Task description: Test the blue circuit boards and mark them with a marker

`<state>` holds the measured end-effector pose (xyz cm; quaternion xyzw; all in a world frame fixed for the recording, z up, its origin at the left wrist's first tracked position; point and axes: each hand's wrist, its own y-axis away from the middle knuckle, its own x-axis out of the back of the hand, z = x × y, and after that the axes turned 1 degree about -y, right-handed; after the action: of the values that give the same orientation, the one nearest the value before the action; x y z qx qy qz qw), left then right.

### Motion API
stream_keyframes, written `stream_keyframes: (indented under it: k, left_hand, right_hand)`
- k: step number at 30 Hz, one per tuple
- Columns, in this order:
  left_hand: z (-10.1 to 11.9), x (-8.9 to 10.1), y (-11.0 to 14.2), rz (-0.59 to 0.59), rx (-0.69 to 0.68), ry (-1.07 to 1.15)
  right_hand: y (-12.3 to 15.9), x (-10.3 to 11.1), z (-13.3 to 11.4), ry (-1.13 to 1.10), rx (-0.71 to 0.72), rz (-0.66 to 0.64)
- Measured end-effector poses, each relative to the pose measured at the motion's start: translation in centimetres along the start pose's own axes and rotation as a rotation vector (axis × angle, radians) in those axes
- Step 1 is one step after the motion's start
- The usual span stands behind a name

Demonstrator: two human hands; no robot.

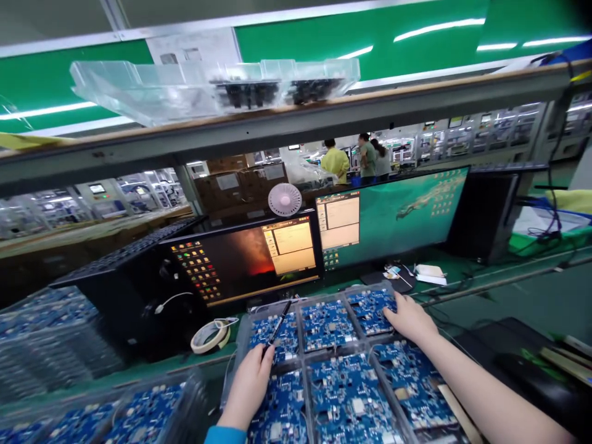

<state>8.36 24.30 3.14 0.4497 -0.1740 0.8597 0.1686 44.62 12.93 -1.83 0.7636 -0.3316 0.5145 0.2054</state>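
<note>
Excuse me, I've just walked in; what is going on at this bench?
A person's left hand holds a slim, black, pen-like tool over a clear plastic compartmented tray of blue, rectangular circuit boards. The right hand is at the tray's far right corner; whether it grips anything is unclear. Behind the tray stand two lit, black-framed, rectangular monitors.

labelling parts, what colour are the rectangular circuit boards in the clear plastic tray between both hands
The circuit boards are blue, seen best in the head view.
</note>
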Motion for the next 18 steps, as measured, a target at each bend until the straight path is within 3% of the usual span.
stream_keyframes:
  k: [18]
  left_hand:
    - [0.57, 0.13, 0.18, -0.009, 0.006, 0.0]
  right_hand:
    - [0.37, 0.6, -0.25, -0.017, 0.003, -0.031]
